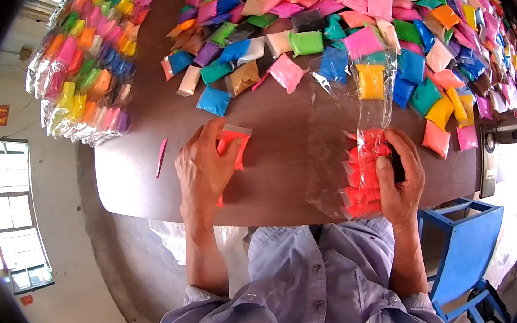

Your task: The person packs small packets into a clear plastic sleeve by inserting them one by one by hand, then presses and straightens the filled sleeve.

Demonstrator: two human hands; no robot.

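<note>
Red packets (360,193), clear plastic (326,165) alongside, multicoloured heap (363,43) beyond, pink stick (161,157) leftward

Tabletop (280,157) lies open between the hands (205,162) (405,179), piled packets (363,42) beyond

Left hand (201,163) pinches red packet (243,146); right hand (407,183) touches red packet row (363,176).

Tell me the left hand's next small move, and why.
Probably carry the red packet in the left hand across to the red row: the packet sits apart from the row and matches its colour, and the right hand holds the row's side.
</note>
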